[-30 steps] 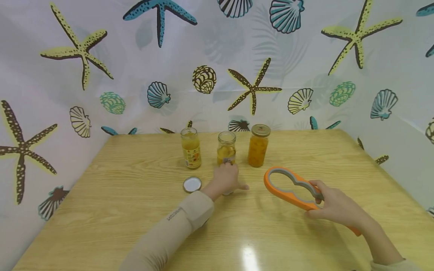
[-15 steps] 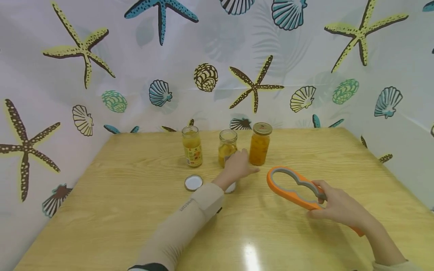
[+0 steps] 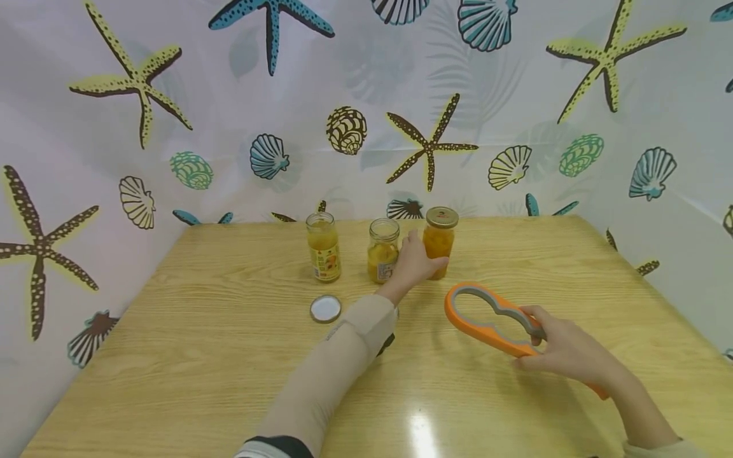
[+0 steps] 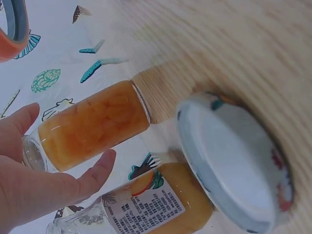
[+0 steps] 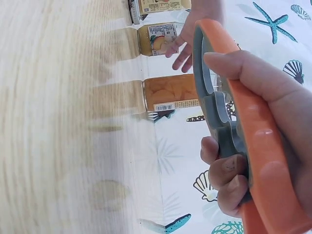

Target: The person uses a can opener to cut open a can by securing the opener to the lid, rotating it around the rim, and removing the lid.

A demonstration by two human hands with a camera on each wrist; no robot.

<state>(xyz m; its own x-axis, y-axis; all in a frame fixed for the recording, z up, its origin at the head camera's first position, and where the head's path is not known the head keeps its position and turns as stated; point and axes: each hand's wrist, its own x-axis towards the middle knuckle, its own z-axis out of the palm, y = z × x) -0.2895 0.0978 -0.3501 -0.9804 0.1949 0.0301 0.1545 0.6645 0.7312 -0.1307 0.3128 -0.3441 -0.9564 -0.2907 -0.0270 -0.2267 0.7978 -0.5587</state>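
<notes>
Gripping an orange-and-grey looped tool, a person's right hand is right of a lidded jar bearing a barcode; the left hand spreads empty fingers beside it, and two open jars stand leftward, fine print unreadable.

Pale yellow wood-grain tabletop, white shell-printed backdrop behind it, yellow speckled starfish prints at ten and two o'clock, dark brown starfish print at nine, white glare between five and six
</notes>
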